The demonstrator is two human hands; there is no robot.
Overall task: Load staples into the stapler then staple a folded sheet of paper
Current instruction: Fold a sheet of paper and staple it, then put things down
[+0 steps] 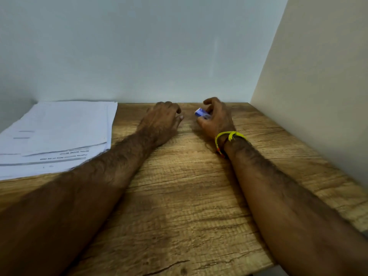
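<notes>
A small blue-and-white box [201, 113], judged to be the staple box, is held in the right hand [216, 118] near the back of the wooden counter [189, 196]; the fingers [209, 101] are curled round it from above and the thumb is set below, so the box is pinched rather than resting free; whether it is open cannot be told. The left hand [161, 122] rests palm-down just beside it, its fingers bent towards the counter, and whether anything lies under them cannot be told; no stapler is seen anywhere in view. A stack of printed sheets [57, 136] lies well apart at the left, against the wall [139, 46], unfolded. A yellow thread band [229, 136] is worn on the right wrist. The loading step is judged to be only at its start; next, the box would need to be opened, a strip drawn out with a fine pinch, and the stapler found and opened.
</notes>
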